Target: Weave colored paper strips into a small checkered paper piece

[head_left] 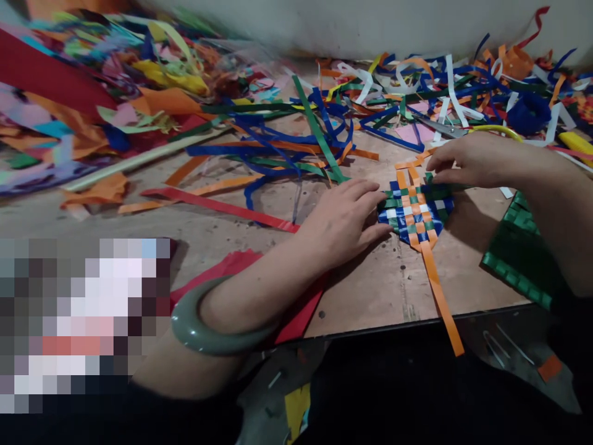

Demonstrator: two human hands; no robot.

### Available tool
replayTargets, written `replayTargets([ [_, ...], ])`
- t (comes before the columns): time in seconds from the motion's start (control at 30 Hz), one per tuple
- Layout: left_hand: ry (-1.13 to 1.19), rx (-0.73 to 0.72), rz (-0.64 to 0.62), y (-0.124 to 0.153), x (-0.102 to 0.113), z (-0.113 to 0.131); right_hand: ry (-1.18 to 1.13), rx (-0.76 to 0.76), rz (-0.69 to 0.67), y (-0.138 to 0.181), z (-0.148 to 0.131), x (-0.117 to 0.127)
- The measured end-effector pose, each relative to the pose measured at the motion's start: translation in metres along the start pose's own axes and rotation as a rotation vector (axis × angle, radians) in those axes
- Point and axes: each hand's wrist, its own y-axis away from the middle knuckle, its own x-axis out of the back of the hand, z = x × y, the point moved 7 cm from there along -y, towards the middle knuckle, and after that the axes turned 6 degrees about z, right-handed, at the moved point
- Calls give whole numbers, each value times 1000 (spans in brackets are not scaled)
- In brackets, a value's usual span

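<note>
A small woven piece (pixel 414 216) of blue, green, orange and white paper strips lies on the wooden table (pixel 370 290). One long orange strip (pixel 440 296) trails from it past the table's front edge. My left hand (pixel 345 219) rests flat on the table with fingers stretched out, fingertips touching the weave's left edge. A grey-green bangle (pixel 204 321) sits on that wrist. My right hand (pixel 472 161) is at the weave's upper right, fingers curled down onto the strip ends there.
Loose strips (pixel 296 142) in blue, green, orange and white cover the table's back. A heap of coloured paper scraps (pixel 92 93) lies far left. Red paper (pixel 296 315) lies under my left forearm. A green woven mat (pixel 519 247) sits right. Scissors (pixel 445 127) lie behind.
</note>
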Motion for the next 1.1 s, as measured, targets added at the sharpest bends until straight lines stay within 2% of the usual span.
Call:
replayTargets([
  [0.17,-11,-34,116,-1,5,-5,-34,47,171,-8,15,4],
  [0.27,21,-71,174,-2,7,-9,-9,-4,219,-6,31,-2],
  [0.4,56,-55,236,-3,13,-18,44,-23,167,8,37,-15],
  [0.6,40,-46,294,0,30,-18,9,2,87,32,15,-26],
  [0.67,47,-44,247,0,29,-12,39,17,70,35,7,-31],
  [0.73,59,-69,146,0,23,1,59,45,61,37,1,-35],
  [0.83,88,-171,1,4,10,32,51,35,-2,40,-5,-36],
  [0.93,130,-259,-37,10,6,62,41,7,-90,41,-12,-30],
  [1.0,150,-303,-79,14,3,77,28,21,-65,38,-18,-21],
  [1.1,152,-324,-133,17,-2,86,11,62,41,27,-25,-7],
])
